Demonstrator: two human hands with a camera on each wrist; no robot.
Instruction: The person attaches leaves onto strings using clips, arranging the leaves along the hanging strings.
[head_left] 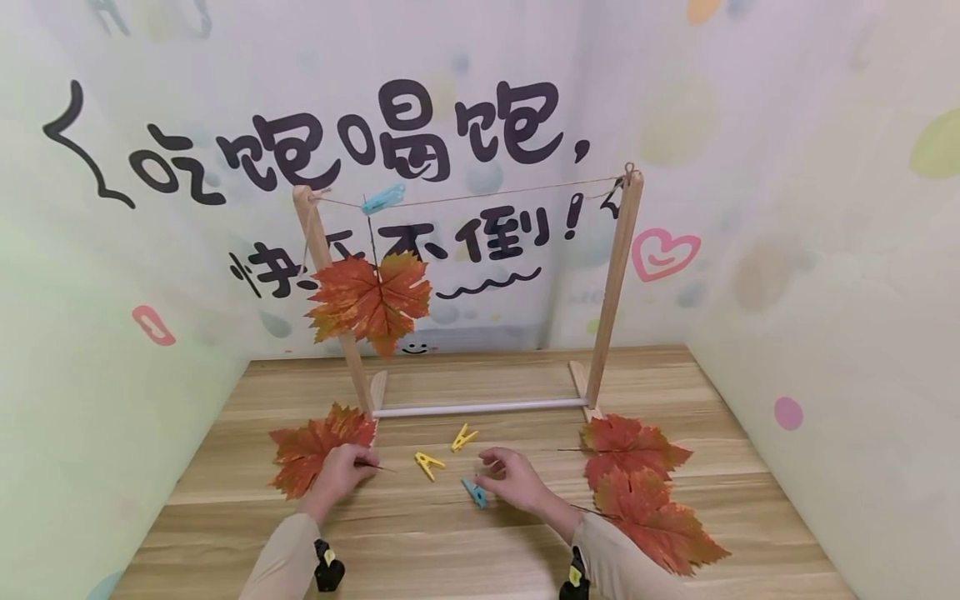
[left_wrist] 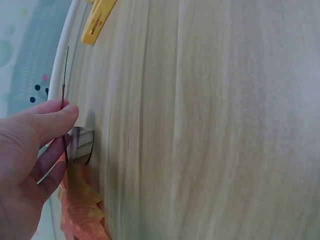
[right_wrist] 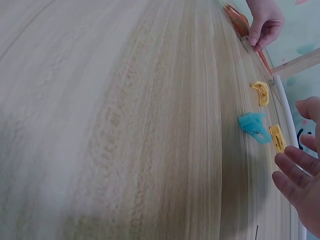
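Note:
My left hand (head_left: 345, 475) pinches the thin dark stem (left_wrist: 64, 95) of an artificial maple leaf (head_left: 311, 450) between thumb and fingers, at the left of the table. The orange-red leaf hangs below the fingers in the left wrist view. My right hand (head_left: 517, 481) is above the table with fingers spread and apart, holding nothing. Close under it lies a blue clothespin (head_left: 474, 492). Two yellow clothespins, one nearer (head_left: 428, 465) and one farther (head_left: 463, 437), lie between the hands.
Behind the hands stands a wooden frame (head_left: 617, 292) with a string (head_left: 495, 197) across its top. A blue clothespin (head_left: 383, 199) on the string holds another leaf (head_left: 371, 300) by its stem. Two overlapping leaves (head_left: 633, 450) lie at the right. A white rod (head_left: 480, 408) joins the frame's feet.

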